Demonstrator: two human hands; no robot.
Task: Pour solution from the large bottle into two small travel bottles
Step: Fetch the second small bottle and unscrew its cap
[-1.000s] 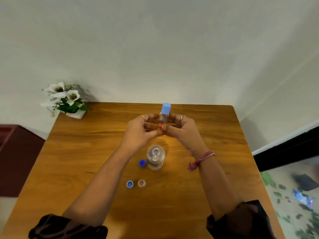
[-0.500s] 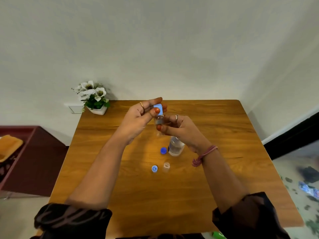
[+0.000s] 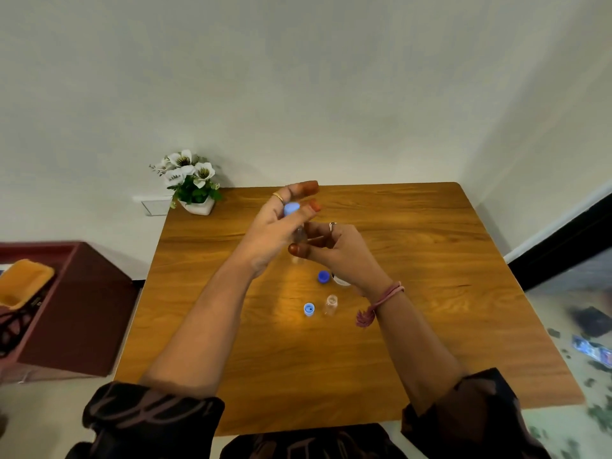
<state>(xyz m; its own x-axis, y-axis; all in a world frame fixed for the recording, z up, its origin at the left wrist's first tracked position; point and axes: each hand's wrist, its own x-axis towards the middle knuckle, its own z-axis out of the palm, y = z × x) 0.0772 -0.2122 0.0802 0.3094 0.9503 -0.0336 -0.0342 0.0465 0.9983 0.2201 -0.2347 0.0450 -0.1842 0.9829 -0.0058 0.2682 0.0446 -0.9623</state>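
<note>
A small clear bottle (image 3: 299, 238) is held above the table (image 3: 414, 260), upright, its light-blue cap (image 3: 291, 208) on top. The left hand (image 3: 276, 226) pinches the cap between thumb and fingers; the right hand (image 3: 337, 246) curls round the body. At 5 o'clock of the hands, the large bottle (image 3: 341, 280) shows partly behind the right wrist, a dark-blue cap (image 3: 323, 276) just beside it. Nearer, a second small bottle (image 3: 331, 304) stands open, its cap (image 3: 309, 309) at 9 o'clock. Flowers (image 3: 188, 177) sit at the far-left corner.

Place: we seem to be in a home room.
Signs: wooden table (image 3: 414, 326), potted white flowers (image 3: 188, 180), plain walls (image 3: 298, 77).
</note>
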